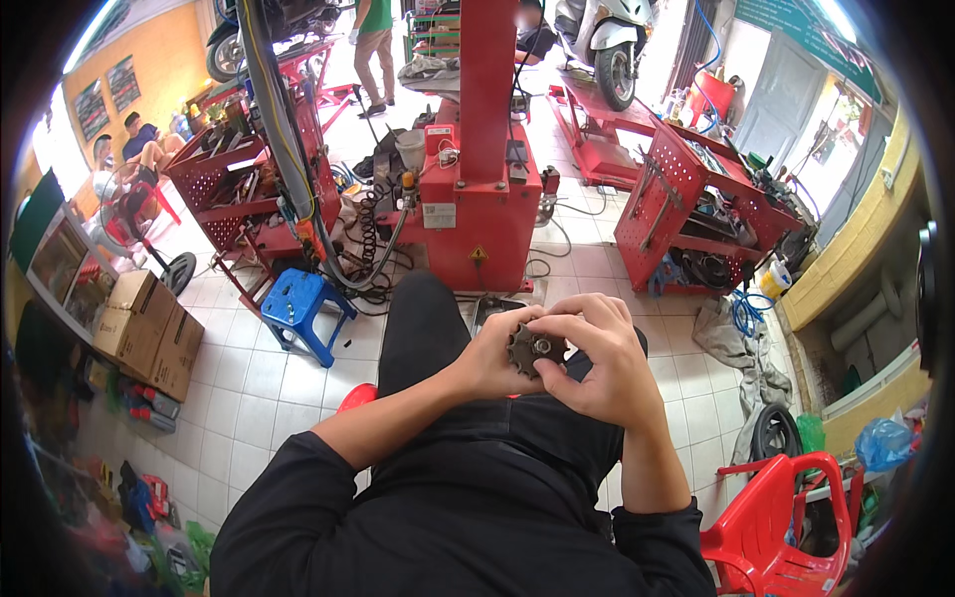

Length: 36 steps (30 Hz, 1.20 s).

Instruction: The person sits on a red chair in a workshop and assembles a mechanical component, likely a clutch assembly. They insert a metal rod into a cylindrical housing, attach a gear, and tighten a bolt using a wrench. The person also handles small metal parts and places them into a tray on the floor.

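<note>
Above my lap, a small dark metal sprocket (pixel 524 350) with a toothed rim and a round hub at its centre sits between my two hands. My left hand (pixel 485 356) closes round it from the left and from beneath, its fingers partly hidden. From the right, my right hand (pixel 609 360) curls over the piece, with thumb and forefinger on its face and edge. Whether anything else lies behind the sprocket, my fingers hide.
Ahead stands a red machine base with a column (pixel 477 224). A blue stool (pixel 303 306) and cardboard boxes (pixel 149 328) are at left. Red tool carts (pixel 667 199) flank the machine. A red chair (pixel 786 532) stands near right. A person (pixel 374 50) stands at the back.
</note>
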Each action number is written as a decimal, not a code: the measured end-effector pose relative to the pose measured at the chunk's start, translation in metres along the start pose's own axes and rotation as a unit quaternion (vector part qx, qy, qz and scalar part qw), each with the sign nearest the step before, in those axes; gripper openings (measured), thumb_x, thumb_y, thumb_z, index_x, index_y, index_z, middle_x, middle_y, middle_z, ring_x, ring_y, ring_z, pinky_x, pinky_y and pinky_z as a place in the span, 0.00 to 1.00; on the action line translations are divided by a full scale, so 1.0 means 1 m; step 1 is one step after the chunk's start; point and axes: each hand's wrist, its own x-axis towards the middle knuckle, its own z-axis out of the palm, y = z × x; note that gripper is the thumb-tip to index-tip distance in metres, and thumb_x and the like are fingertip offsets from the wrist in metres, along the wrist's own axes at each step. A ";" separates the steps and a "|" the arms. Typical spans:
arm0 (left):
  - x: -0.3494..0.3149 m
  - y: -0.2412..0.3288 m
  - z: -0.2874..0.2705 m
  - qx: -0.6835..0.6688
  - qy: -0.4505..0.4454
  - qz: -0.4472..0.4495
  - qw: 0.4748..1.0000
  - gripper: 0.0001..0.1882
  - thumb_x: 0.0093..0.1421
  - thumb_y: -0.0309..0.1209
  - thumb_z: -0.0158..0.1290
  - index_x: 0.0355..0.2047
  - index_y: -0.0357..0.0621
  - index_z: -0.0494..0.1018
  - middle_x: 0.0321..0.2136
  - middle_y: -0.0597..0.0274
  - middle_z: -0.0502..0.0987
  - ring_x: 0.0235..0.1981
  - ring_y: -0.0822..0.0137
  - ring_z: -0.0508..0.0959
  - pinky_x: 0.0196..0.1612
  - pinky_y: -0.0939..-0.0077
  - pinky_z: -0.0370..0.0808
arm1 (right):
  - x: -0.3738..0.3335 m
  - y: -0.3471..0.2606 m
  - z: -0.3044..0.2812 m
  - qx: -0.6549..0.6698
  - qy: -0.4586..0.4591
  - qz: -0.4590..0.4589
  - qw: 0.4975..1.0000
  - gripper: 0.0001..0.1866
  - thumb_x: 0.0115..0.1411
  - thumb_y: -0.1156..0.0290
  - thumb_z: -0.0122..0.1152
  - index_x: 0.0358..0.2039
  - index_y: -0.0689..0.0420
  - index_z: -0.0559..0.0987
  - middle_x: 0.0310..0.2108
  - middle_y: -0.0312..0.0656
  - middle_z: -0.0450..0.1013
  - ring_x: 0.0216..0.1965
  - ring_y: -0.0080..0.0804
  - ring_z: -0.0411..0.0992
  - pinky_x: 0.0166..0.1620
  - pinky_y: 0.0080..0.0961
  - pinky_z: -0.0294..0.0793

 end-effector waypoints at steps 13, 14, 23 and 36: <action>0.000 0.000 0.008 -0.042 0.014 -0.008 0.999 0.23 0.40 0.28 0.64 0.38 0.38 0.70 0.30 0.62 0.76 0.32 0.75 0.75 0.37 0.77 0.73 | -0.003 0.002 0.000 -0.009 0.007 0.002 1.000 0.13 0.42 0.66 0.68 0.29 0.54 0.77 0.33 0.38 0.70 0.37 0.36 0.68 0.45 0.33 0.61; 0.000 0.000 0.008 -0.044 0.015 -0.010 0.999 0.23 0.40 0.28 0.64 0.38 0.38 0.70 0.30 0.62 0.76 0.32 0.75 0.75 0.37 0.77 0.73 | -0.004 0.003 0.000 -0.013 0.004 0.004 1.000 0.13 0.42 0.67 0.68 0.29 0.54 0.77 0.33 0.38 0.70 0.37 0.36 0.68 0.45 0.33 0.61; 0.000 0.000 0.007 -0.035 0.019 -0.009 0.999 0.23 0.40 0.29 0.65 0.38 0.38 0.70 0.30 0.61 0.77 0.32 0.75 0.75 0.37 0.78 0.73 | -0.002 0.000 -0.002 -0.011 -0.002 0.000 1.000 0.12 0.41 0.71 0.65 0.30 0.54 0.77 0.33 0.39 0.70 0.37 0.37 0.68 0.46 0.33 0.61; -0.001 0.001 0.005 -0.010 0.004 -0.015 1.000 0.24 0.40 0.28 0.65 0.38 0.39 0.70 0.31 0.61 0.77 0.32 0.75 0.75 0.37 0.78 0.73 | -0.001 0.001 0.000 -0.011 0.006 0.003 1.000 0.13 0.39 0.73 0.65 0.30 0.55 0.78 0.32 0.39 0.71 0.36 0.36 0.68 0.45 0.32 0.61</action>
